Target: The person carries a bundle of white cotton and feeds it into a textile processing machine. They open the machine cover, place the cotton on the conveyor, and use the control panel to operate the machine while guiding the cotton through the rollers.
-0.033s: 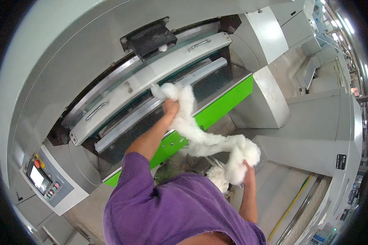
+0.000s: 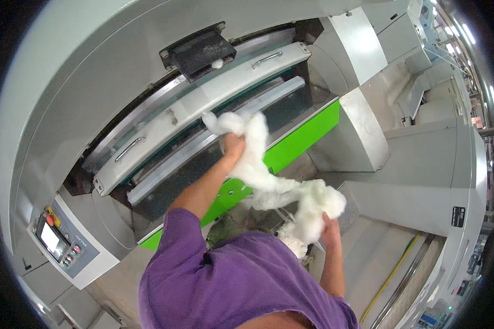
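Note:
A thick, loose rope of white cotton fibre (image 2: 251, 163) stretches between my two hands. My left hand (image 2: 234, 147) is closed on its upper part, over the machine's dark opening. Beyond that hand the fibre bends toward the white curved bar (image 2: 189, 109) and ends in a thin tip. Lower right, my right hand (image 2: 330, 227) grips a fluffy bulge of the same cotton, its fingers partly hidden by the fluff. Another white clump (image 2: 292, 239) hangs beneath this bulge, close to my body.
A bright green panel (image 2: 304, 140) edges the machine in front of me. The white bar carries two metal handles, and a black bracket (image 2: 200, 55) juts out above it. At left stands a control panel (image 2: 66, 241) with a screen and a red knob. Grey housings rise at right.
My left hand has shifted slightly right along with the cotton. My right hand has moved a little left and up, and the bulge in it has changed shape.

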The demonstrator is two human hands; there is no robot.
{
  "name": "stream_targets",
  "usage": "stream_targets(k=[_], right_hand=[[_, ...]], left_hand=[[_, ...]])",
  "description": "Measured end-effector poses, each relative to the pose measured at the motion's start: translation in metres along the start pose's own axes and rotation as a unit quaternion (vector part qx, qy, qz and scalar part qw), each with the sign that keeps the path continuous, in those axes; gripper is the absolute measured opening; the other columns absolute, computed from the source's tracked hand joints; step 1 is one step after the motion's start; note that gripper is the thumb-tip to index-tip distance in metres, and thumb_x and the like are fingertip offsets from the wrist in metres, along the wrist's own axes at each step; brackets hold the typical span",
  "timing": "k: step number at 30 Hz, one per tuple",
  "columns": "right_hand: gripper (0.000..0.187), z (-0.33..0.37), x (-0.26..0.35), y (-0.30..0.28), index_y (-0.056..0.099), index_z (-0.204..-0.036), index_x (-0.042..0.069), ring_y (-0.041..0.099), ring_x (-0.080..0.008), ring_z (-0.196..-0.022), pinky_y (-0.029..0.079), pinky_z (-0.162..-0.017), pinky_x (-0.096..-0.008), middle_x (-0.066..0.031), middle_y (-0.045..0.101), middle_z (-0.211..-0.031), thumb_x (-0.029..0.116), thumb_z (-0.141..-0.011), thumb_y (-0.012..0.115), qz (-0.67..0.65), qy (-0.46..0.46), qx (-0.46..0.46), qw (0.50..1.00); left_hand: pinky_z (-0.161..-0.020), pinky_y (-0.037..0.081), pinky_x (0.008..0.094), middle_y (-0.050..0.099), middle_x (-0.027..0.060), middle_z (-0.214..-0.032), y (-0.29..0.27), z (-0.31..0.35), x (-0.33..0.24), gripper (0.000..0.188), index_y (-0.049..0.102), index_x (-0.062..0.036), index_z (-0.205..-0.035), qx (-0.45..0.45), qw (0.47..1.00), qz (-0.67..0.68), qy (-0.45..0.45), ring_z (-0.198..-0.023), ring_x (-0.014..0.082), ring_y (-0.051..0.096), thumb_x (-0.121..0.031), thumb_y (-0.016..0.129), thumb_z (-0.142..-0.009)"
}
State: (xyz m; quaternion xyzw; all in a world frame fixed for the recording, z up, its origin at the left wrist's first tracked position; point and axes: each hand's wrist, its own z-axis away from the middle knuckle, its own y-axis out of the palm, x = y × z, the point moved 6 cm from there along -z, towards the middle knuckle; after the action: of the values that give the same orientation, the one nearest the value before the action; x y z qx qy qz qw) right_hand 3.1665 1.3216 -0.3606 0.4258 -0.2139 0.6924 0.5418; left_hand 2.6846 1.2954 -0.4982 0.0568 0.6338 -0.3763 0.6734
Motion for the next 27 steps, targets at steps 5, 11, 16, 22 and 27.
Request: stream_targets(k=[5,11,16,22,27], right_hand=[[0.091,-0.035,0.011,0.087,0.011,-0.15,0.015,0.03,-0.0373,-0.134,0.035,-0.101,-0.0467,-0.0249,0.02,-0.149,0.033,-0.082,0.069,0.188,0.022,0.028,0.982],[0.047,-0.065,0.005,0.153,0.046,-0.128,0.001,0.054,-0.0223,-0.11,0.043,-0.093,-0.0356,-0.0097,0.056,-0.122,0.011,-0.085,0.06,0.031,0.033,0.121,0.992],[0.047,-0.059,0.004,0.083,0.048,-0.128,0.0,0.056,-0.0209,-0.107,0.045,-0.091,-0.0338,-0.0105,0.058,-0.122,0.004,-0.081,0.057,0.256,-0.016,0.073,0.964],[0.042,-0.033,-0.009,-0.062,0.053,-0.123,-0.001,0.059,-0.0243,-0.102,0.048,-0.087,-0.0379,-0.0114,0.061,-0.115,-0.001,-0.08,0.054,0.285,0.016,0.031,0.958],[0.045,-0.021,-0.05,-0.141,0.059,-0.115,0.002,0.06,-0.0266,-0.103,0.049,-0.085,-0.0377,-0.0158,0.063,-0.112,0.006,-0.072,0.07,0.288,0.165,0.003,0.943]], left_hand=[[-0.062,0.049,0.0341,0.067,0.0109,-0.078,0.02,0.115,-0.099,0.023,0.064,0.0028,-0.097,0.152,0.964,0.214,-0.031,-0.069,0.0179,0.062,-0.015,0.059,-0.085],[-0.091,0.044,0.0395,0.063,0.02,-0.111,0.023,0.209,-0.154,0.035,0.058,0.0019,-0.113,0.389,0.907,0.103,0.126,-0.106,0.0258,0.058,-0.016,0.055,-0.084],[-0.084,0.048,0.0318,0.065,0.0123,-0.11,-0.023,0.191,-0.11,0.044,0.053,-0.0011,-0.124,0.602,0.789,0.031,0.122,-0.096,0.0191,0.062,-0.025,0.059,-0.087],[-0.073,0.051,0.036,0.063,0.0094,-0.106,-0.111,0.019,0.031,0.043,0.053,-0.0109,-0.114,0.133,0.898,0.343,-0.241,-0.092,0.0214,0.062,-0.027,0.069,-0.078],[-0.082,0.048,0.0418,0.059,0.0091,-0.106,-0.095,-0.056,0.092,0.036,0.057,-0.0089,-0.104,-0.039,0.835,0.466,-0.291,-0.096,0.0247,0.057,-0.029,0.072,-0.079]])
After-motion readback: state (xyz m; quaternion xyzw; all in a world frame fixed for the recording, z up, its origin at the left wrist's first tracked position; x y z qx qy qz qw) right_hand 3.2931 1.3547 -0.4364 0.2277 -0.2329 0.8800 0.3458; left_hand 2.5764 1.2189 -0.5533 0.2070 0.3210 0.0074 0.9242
